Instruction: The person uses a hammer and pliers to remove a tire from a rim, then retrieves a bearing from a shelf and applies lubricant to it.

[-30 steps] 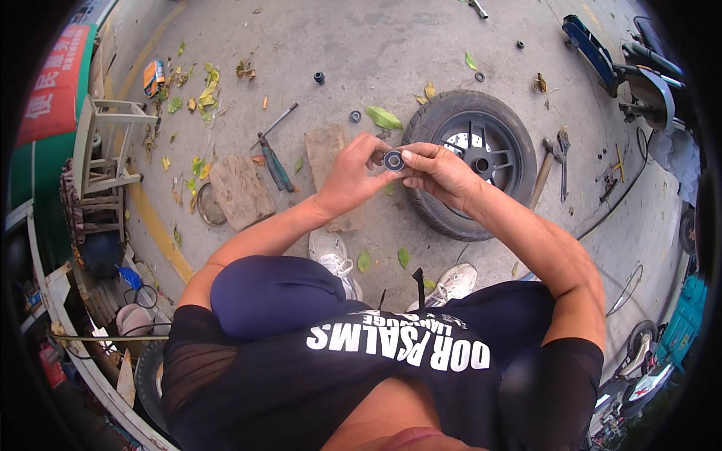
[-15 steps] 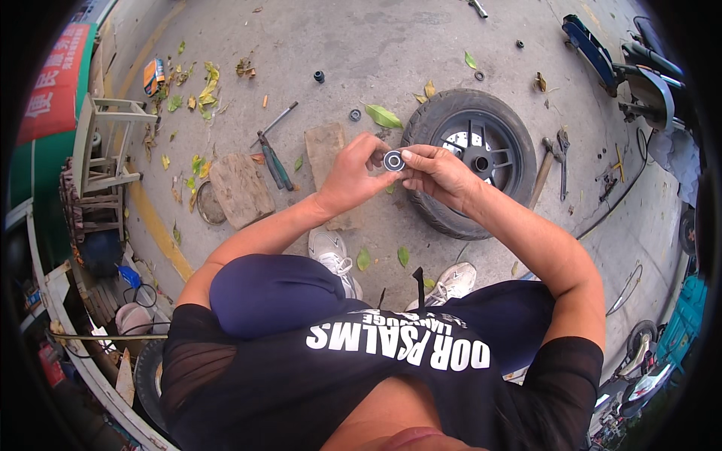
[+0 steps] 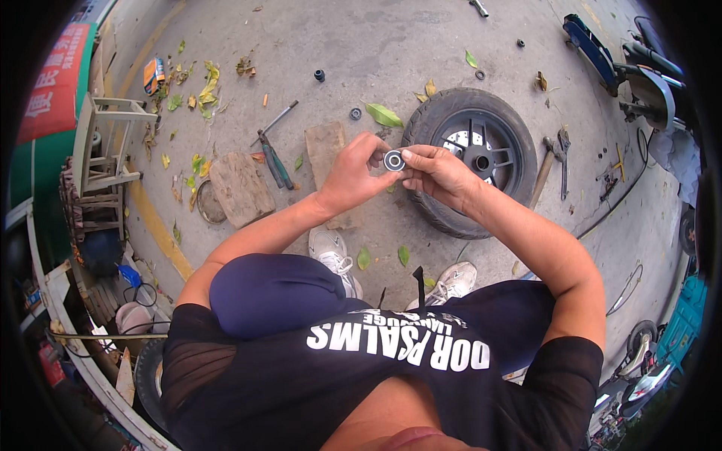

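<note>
A small round ball bearing (image 3: 393,160), with a silvery ring and a dark centre, is held up between both my hands. My left hand (image 3: 357,171) grips it from the left, its fingers curled behind and partly hidden. From the right, my right hand (image 3: 440,174) pinches the bearing's edge between thumb and fingers. Just beyond my right hand, a wheel with a black tyre (image 3: 520,128) lies flat on the ground, its dark spoked rim and hub facing up. A wooden block (image 3: 323,139) lies under and beyond my left hand.
Left of my hands are pliers (image 3: 275,161), a metal rod (image 3: 284,116) and another wooden block (image 3: 241,189). A hammer (image 3: 543,177) and a wrench (image 3: 564,161) lie right of the wheel. Small round parts and leaves are scattered beyond. A wooden stool (image 3: 113,143) stands at left.
</note>
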{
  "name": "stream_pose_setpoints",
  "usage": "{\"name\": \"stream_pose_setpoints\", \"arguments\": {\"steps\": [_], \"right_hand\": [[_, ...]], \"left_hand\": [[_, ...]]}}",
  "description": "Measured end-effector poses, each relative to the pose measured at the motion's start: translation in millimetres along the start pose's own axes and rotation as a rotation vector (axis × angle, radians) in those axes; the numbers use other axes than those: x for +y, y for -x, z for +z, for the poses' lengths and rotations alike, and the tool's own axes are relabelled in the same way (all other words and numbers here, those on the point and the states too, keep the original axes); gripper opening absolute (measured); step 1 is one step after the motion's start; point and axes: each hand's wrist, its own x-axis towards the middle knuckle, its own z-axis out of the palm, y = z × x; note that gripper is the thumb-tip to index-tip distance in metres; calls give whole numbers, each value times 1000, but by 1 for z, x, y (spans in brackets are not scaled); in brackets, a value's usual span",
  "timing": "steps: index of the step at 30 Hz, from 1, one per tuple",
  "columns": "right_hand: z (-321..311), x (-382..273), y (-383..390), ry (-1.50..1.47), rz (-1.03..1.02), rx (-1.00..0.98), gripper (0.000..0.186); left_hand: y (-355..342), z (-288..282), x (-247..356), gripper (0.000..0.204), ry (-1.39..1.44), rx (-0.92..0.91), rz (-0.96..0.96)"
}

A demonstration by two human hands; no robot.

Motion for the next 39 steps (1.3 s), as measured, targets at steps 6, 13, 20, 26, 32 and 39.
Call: {"name": "stream_pose_setpoints", "arguments": {"steps": [6, 13, 20, 26, 32, 39], "right_hand": [[0, 0, 0, 1, 7, 9, 26], [-3, 3, -3, 12, 14, 39, 27], [-27, -27, 24, 951, -90, 104, 30], [-160, 28, 87, 1784, 80, 212, 41], [-188, 57, 109, 1942, 103, 252, 56], [-188, 65, 108, 1953, 54, 299, 49]], "left_hand": [[0, 0, 0, 32, -9, 2, 2], [-1, 3, -1, 30, 4, -7, -33], [14, 17, -18, 32, -53, -130, -22], [56, 42, -80, 41, -287, -389, 235], [71, 44, -116, 35, -579, -577, 376], [72, 38, -130, 28, -516, -621, 367]]}}
